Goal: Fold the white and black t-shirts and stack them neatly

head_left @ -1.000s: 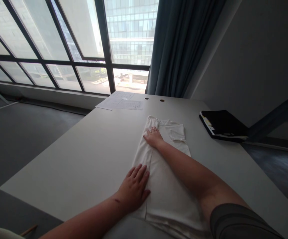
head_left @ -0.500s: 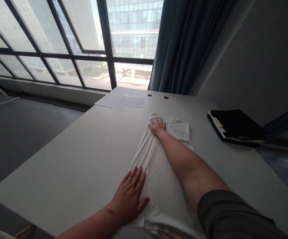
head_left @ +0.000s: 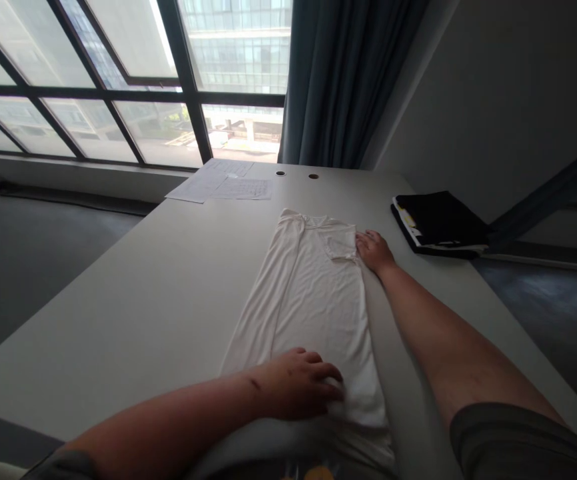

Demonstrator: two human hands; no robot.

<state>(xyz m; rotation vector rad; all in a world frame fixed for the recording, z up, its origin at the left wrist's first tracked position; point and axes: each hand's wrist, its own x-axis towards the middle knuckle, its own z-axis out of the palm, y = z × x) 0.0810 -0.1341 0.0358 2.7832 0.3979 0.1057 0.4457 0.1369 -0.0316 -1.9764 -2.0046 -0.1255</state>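
Note:
A white T-shirt lies lengthwise on the table, its left side folded inward in a long strip. Its short sleeve sticks out at the upper right. My right hand rests at the outer edge of that sleeve, fingers loosely bent and touching the cloth; its thumb is hidden. Over the lower part of the shirt, my left hand reaches across toward the right edge, fingers apart and slightly curled, holding nothing. The shirt's bottom end, near my body, is dim and blurred.
The white table stands by a window. Printed papers lie at its far left corner, beside two round cable holes. A black folder with papers in it lies at the right edge. A blue curtain hangs behind.
My right hand has moved from the shirt's upper left to the sleeve's right edge. My left hand has shifted from the left fold rightward across the lower shirt. The view has turned slightly right.

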